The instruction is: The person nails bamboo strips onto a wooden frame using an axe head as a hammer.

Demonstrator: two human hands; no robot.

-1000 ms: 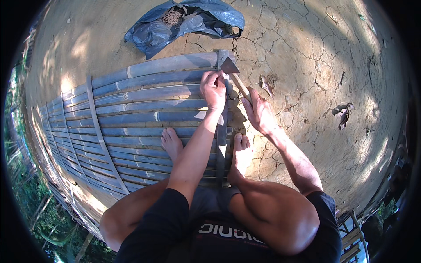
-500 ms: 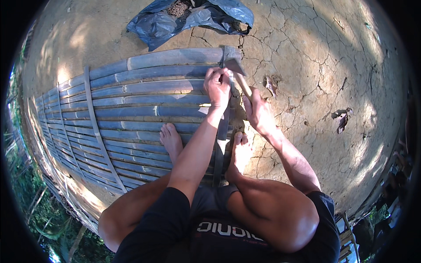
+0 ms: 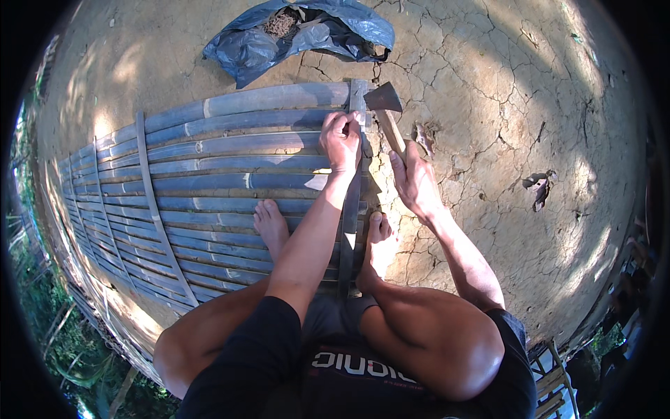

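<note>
My right hand [image 3: 417,185] is wrapped round the wooden handle of a hatchet [image 3: 393,130]. Its dark blade is raised just beyond the right end of a bamboo panel [image 3: 244,181], apart from my left hand. Closed in a pinch, my left hand [image 3: 340,145] rests at the far part of the crosswise strip [image 3: 351,202] along the panel's right end. Whatever its fingers pinch is too small to make out. The panel lies on the ground, its long greyish split-bamboo slats running left to right under several crosswise strips.
Beyond the panel, a crumpled dark plastic bag [image 3: 251,50] holds a heap of brown small pieces [image 3: 280,23]. Cracked dry earth [image 3: 481,230] stretches to the right, with dry leaves [image 3: 539,190] on it. My left foot [image 3: 271,223] stands on the slats, my right foot [image 3: 380,244] beside the end strip.
The hatchet has swung away from my left hand, to the right, its head now clear of the fingers. My left hand keeps its pinch at the strip.
</note>
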